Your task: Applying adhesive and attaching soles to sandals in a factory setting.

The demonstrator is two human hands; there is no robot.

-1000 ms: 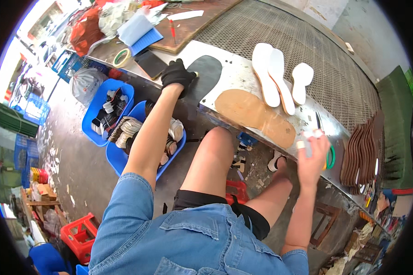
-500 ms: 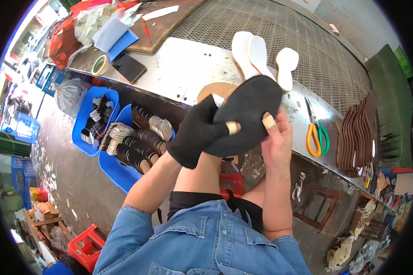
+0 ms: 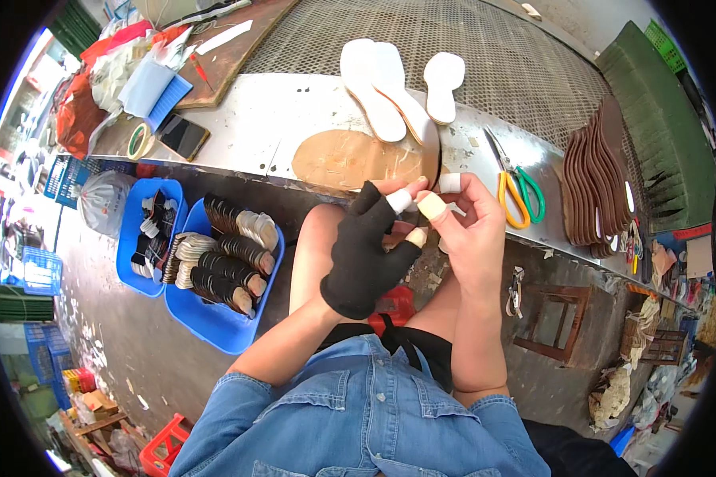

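My left hand, in a black fingerless glove, has its fingers stretched toward my right hand, its thumb a little lower. My bare right hand is bent inward, thumb curled against the fingers. Both hands have tape wraps on some fingers. The fingertips meet over the bench edge. A thin dark edge shows just beyond them; it may be a black piece seen edge-on, but I cannot make it out. Behind the hands, a tan oval board lies on the bench, with white sole-shaped pieces beyond it.
Scissors with yellow and green handles and stacked brown sole-shaped pieces lie to the right. A phone and tape roll sit left. Blue bins with bundled straps stand below left. A red stool is on the floor.
The broad black sole-shaped piece no longer shows its face between my hands. My hands have drawn closer, fingertips meeting. The view has shifted, showing the tan board more fully.
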